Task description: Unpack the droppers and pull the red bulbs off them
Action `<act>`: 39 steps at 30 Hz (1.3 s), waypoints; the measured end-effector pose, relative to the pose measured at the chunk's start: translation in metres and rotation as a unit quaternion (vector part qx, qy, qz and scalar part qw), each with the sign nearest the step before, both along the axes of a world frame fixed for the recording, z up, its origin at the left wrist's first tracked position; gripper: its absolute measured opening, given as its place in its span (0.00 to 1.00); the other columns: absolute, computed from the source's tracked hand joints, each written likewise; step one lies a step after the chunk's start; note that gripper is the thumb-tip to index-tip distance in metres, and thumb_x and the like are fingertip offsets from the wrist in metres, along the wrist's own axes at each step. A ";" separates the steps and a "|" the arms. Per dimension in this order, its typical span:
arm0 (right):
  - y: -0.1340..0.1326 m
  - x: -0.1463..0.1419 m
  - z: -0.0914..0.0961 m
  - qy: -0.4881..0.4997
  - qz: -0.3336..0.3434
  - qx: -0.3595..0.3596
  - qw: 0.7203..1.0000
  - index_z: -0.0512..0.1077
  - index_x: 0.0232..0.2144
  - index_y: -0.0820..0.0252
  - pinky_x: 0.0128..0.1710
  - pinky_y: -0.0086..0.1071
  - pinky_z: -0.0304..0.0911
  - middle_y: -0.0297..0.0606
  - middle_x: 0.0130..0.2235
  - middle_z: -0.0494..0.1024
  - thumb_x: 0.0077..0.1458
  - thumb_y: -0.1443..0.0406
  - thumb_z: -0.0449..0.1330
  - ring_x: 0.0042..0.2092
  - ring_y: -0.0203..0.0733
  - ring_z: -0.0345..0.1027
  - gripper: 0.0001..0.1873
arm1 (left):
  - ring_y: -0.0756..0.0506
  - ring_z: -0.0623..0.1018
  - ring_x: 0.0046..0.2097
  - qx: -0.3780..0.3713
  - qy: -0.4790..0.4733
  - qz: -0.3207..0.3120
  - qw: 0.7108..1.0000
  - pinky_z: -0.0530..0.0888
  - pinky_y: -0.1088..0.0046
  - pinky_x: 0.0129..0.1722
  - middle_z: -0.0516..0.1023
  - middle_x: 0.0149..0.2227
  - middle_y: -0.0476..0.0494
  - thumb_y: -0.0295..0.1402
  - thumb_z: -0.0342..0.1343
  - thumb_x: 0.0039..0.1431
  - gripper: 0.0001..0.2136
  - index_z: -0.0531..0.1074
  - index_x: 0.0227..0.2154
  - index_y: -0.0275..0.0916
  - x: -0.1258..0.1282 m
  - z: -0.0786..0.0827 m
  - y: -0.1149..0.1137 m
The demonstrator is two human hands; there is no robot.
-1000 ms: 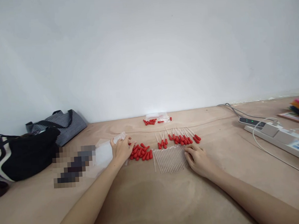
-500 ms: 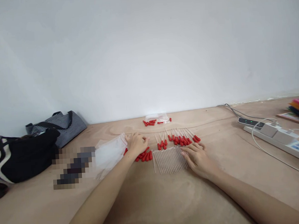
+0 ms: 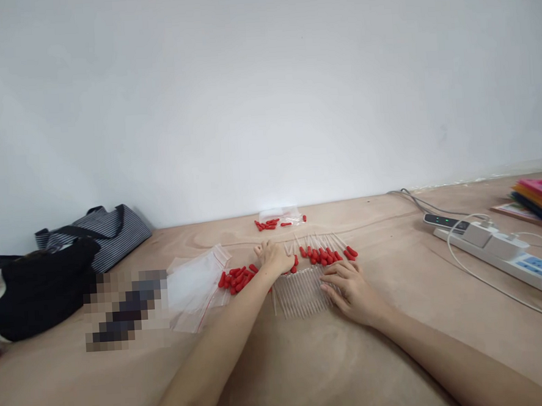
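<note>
Short of the back edge of the desk (image 3: 318,368), some tubes (image 3: 324,256) are red-capped, a nearer row (image 3: 299,294) bare, right hand (image 3: 353,291) loosely spread, left hand (image 3: 274,258) too hidden to tell.

A plain, pale grey-white wall (image 3: 264,99) spans the full width of the view and forms the backdrop; its surface is smooth, with a faint smudge (image 3: 442,132) at the right; the desk (image 3: 331,371) has a light-brown top with curved wood-grain lines; its rear edge meets the wall; a whitish, uneven strip (image 3: 462,182) follows this joint at the right; illumination is soft and diffuse, the wall dimming toward its upper corners.
</note>
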State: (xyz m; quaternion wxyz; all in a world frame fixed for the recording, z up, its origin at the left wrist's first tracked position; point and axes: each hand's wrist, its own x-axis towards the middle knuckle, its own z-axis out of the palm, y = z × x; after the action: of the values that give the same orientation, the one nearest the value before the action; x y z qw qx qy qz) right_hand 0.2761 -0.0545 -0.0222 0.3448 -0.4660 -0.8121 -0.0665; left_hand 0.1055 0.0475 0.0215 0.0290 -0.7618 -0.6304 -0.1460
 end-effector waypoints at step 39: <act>-0.004 -0.051 0.001 -0.085 0.041 0.105 0.990 0.71 0.34 0.51 0.42 0.42 0.38 0.29 0.20 0.68 0.47 0.71 0.53 0.30 0.36 0.53 0.13 | 0.44 0.70 0.42 0.222 -0.074 -0.261 0.936 0.49 0.55 0.50 0.76 0.34 0.50 0.36 0.54 0.54 0.04 0.72 0.27 0.45 -0.064 -0.035 -0.090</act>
State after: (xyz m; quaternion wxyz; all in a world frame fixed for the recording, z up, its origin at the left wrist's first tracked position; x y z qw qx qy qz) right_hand 0.2252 -0.0585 -0.0208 0.3240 -0.3858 -0.8456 -0.1764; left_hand 0.0414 -0.0422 -0.0132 0.1109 -0.8610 -0.3609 -0.3408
